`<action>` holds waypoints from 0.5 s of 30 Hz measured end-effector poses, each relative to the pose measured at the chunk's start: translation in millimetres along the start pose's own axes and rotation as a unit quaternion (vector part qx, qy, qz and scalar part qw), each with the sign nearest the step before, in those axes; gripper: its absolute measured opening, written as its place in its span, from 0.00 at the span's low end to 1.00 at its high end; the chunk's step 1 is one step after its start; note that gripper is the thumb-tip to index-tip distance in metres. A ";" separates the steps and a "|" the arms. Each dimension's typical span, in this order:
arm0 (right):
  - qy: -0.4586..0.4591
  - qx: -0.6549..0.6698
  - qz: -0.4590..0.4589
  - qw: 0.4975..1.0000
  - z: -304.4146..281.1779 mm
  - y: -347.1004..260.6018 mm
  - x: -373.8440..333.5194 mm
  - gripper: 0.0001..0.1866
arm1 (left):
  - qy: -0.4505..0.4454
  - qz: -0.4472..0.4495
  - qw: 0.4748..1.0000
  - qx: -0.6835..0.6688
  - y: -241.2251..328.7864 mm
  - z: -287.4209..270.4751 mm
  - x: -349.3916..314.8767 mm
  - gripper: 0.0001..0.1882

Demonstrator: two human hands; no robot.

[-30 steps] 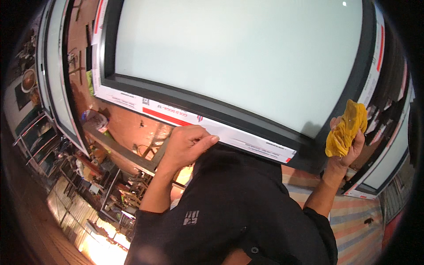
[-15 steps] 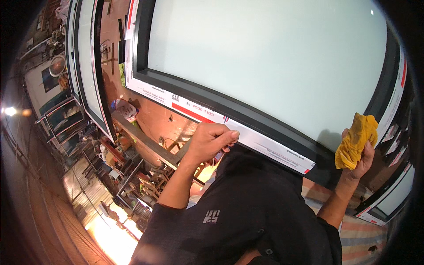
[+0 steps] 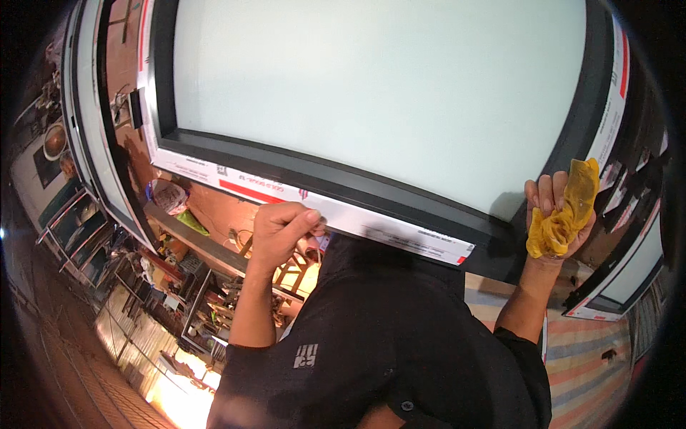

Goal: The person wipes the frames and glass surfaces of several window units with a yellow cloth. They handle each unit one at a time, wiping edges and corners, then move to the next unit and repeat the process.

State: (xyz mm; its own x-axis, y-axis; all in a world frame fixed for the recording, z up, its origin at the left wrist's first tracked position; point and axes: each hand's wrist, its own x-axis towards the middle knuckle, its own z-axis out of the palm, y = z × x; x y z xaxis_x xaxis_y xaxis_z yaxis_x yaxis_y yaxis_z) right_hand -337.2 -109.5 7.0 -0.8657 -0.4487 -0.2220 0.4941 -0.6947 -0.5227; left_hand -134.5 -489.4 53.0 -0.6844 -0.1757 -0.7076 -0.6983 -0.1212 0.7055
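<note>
Black frame (image 3: 300,170), yellow cloth (image 3: 559,223) (mustardy)

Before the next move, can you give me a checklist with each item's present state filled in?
1. Yellow cloth held in the right hand: ok.
2. Cloth spread flat: not ok, it is bunched up.
3. Left hand gripping something: cannot tell, its fingers curl under out of sight.
4. Glass pane set inside the dark frame: ok.
5. White tape along the frame's near edge: ok, in place.
</note>
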 end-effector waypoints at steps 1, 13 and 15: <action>-0.032 0.044 0.006 0.998 -0.4 -1.9 2.2 0.23 | -0.001 -0.002 1.000 0.016 -1.2 -1.3 -0.1 0.16; -0.104 0.139 -0.067 0.983 -9.0 -52.6 -8.7 0.21 | -0.024 0.001 1.000 -0.016 -0.9 -9.5 2.7 0.19; -0.117 0.123 -0.095 0.981 -10.9 -67.5 -12.7 0.19 | -0.034 0.016 0.999 -0.020 0.1 -9.3 4.4 0.19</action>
State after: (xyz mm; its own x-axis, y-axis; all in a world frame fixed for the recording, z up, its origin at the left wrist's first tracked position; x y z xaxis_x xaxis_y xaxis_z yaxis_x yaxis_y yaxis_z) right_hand -360.5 -50.8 36.1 -0.9160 -0.3951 0.0694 0.3557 -0.8800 -0.3149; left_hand -135.7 -499.3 50.3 -0.7202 -0.1145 -0.6842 -0.6674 -0.1549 0.7284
